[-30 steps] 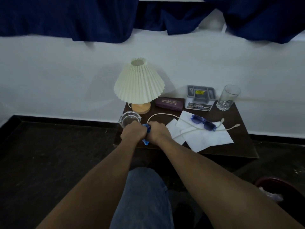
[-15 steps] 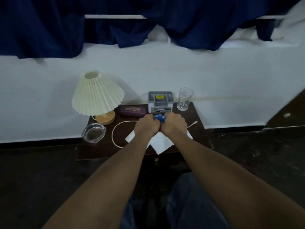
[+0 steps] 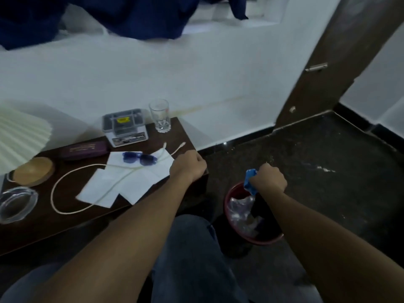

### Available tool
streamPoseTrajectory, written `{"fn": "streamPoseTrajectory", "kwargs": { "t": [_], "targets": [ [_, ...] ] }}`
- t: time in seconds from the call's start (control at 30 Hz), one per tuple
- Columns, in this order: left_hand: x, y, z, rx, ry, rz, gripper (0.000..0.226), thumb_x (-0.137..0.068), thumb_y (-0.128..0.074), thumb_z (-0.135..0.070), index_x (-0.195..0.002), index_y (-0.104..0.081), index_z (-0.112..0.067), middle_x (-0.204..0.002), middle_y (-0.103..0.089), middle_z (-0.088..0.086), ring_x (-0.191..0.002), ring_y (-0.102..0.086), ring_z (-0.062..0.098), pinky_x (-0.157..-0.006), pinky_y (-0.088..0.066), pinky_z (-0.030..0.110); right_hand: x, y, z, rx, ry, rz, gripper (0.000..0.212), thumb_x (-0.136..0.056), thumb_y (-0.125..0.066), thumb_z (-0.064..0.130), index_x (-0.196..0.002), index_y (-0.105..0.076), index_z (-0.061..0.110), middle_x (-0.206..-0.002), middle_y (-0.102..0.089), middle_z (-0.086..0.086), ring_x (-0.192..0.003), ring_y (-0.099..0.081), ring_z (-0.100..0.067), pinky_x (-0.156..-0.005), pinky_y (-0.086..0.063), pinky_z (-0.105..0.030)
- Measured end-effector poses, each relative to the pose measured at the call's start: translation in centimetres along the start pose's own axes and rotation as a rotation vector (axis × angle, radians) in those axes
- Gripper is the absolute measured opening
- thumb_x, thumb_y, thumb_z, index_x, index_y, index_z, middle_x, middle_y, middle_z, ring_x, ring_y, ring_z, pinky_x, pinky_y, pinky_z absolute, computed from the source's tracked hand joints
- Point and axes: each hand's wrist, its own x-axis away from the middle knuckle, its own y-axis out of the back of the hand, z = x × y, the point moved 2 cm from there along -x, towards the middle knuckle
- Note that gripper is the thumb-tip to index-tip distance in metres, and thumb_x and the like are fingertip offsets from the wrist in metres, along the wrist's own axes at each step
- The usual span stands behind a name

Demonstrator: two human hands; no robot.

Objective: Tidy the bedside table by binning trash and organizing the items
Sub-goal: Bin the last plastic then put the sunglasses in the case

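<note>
My right hand [image 3: 267,178] was closed tight round a crumpled blue wrapper [image 3: 249,179], thin and crinkly by the look of it, held just above the red bin [image 3: 227,202] on the floor beside the table [image 3: 65,221]; the bin, round and plastic, already held some clear, filmy rubbish; so I judged this first piece of trash not yet binned, only a drop away. My left hand [image 3: 188,167] sat at the table's right-hand edge with the fingers curled under; whether it gripped the edge or held nothing I could not tell.

Most of the tidying was left, as I judged it: flat white paper tissues [image 3: 133,186] lay spread and overlapping on the dark wood; blue translucent sunglasses [image 3: 140,159] lay on top of them; a soft white cable [image 3: 65,182] looped loosely across them and the table. The purple case [image 3: 84,150], the grey compartmented organiser [image 3: 124,127] and the faceted glass tumbler [image 3: 160,116] stood along the back; a clear glass ashtray [image 3: 15,203] sat near the front beside the lamp's round wooden base [image 3: 32,171], under the pleated cream shade [image 3: 20,136].
</note>
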Motion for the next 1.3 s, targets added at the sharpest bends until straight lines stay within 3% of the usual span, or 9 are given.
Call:
{"fn": "streamPoseTrajectory", "kwargs": {
  "t": [0.17,0.37,0.47,0.63,0.87,1.3],
  "targets": [
    [-1.3,-2.0,-0.1,-0.032,-0.018,0.002,0.022,-0.088,-0.052,-0.03,-0.098,-0.072,-0.029,-0.1,-0.074,0.001,-0.096,-0.069,0.027,-0.082,-0.052,0.035,-0.7,-2.5,-3.9,0.017,-0.051,0.072,0.033,-0.089,-0.071,0.035,-0.107,-0.062,0.01,-0.098,-0.065,-0.011,-0.09,-0.066,-0.029,-0.071,-0.053,-0.038],
    [-1.4,-0.9,1.2,-0.026,0.014,-0.061,0.018,-0.092,-0.051,-0.03,-0.098,-0.068,-0.029,-0.11,-0.071,0.002,-0.106,-0.064,0.028,-0.089,-0.052,0.038,-1.0,-3.2,-3.4,0.028,-0.048,0.038,0.029,-0.09,-0.07,0.036,-0.1,-0.063,0.01,-0.084,-0.059,-0.008,-0.075,-0.057,-0.025,-0.064,-0.047,-0.035],
    [-0.6,0.6,2.1,-0.018,0.029,-0.099,0.02,-0.093,-0.051,-0.028,-0.101,-0.069,-0.029,-0.112,-0.07,0.0,-0.107,-0.064,0.026,-0.085,-0.049,0.033,-0.6,-2.9,-0.1,-0.017,0.015,0.022,0.025,-0.091,-0.068,0.033,-0.094,-0.061,0.009,-0.082,-0.058,-0.008,-0.078,-0.059,-0.029,-0.068,-0.049,-0.037],
    [0.8,4.6,4.9,0.002,0.065,-0.162,0.016,-0.094,-0.05,-0.027,-0.097,-0.065,-0.025,-0.109,-0.071,0.003,-0.105,-0.064,0.029,-0.082,-0.051,0.035,2.2,-1.9,9.9,-0.11,0.257,-0.017,0.029,-0.088,-0.063,0.03,-0.109,-0.071,0.011,-0.109,-0.07,-0.016,-0.1,-0.067,-0.038,-0.081,-0.053,-0.039],
    [2.5,11.0,11.4,0.017,0.18,-0.311,0.025,-0.096,-0.049,-0.028,-0.111,-0.069,-0.026,-0.113,-0.071,0.005,-0.109,-0.064,0.03,-0.082,-0.048,0.034,8.1,-1.6,22.7,-0.137,0.552,-0.012,0.025,-0.091,-0.06,0.028,-0.108,-0.074,0.018,-0.107,-0.072,-0.012,-0.102,-0.068,-0.034,-0.083,-0.058,-0.039],
    [1.4,13.3,22.3,0.113,0.374,-0.399,0.028,-0.095,-0.052,-0.029,-0.12,-0.063,-0.023,-0.119,-0.068,0.008,-0.11,-0.063,0.032,-0.084,-0.049,0.037,10.1,-6.9,31.3,-0.023,0.859,0.012,0.018,-0.092,-0.056,0.027,-0.101,-0.069,0.017,-0.106,-0.068,-0.007,-0.102,-0.064,-0.033,-0.073,-0.047,-0.034]
  ]
}}
